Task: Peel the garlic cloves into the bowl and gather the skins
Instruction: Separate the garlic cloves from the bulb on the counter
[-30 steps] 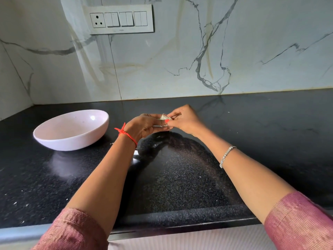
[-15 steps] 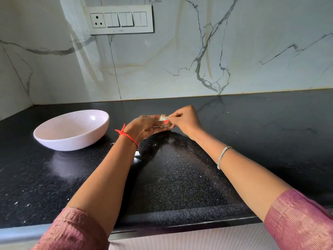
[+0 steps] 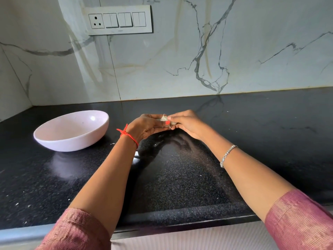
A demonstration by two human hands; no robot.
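One white marble-look wall [image 3: 180,51] with grey veins fills the upper half of the view. Below it runs one black speckled stone countertop [image 3: 180,177], glossy, reaching to its front edge at 6 o'clock. Two bare forearms come in from 7 and 5 o'clock, each ending in one pink ribbed sleeve, the left sleeve [image 3: 75,231] and the right sleeve [image 3: 299,221], and they meet near the middle of the counter. One pale pink round shallow bowl [image 3: 72,141] stands on the counter at 9 o'clock from the hands, near them but not touching. One white rectangular switch plate [image 3: 119,19] is on the wall at 11 o'clock, with one socket and three pairs of switches. The left hand [image 3: 146,126] and the right hand [image 3: 187,123] are together above the counter, fingertips meeting. Between them is one small whitish garlic clove [image 3: 164,118], held in the curled fingers of the left hand and pinched at its top by the thumb and forefinger of the right; most of it is hidden by the fingers. One red thread bracelet [image 3: 128,135] circles the left wrist and one silver chain bracelet [image 3: 227,156] the right. A few tiny pale flecks lie scattered on the counter, too small to identify
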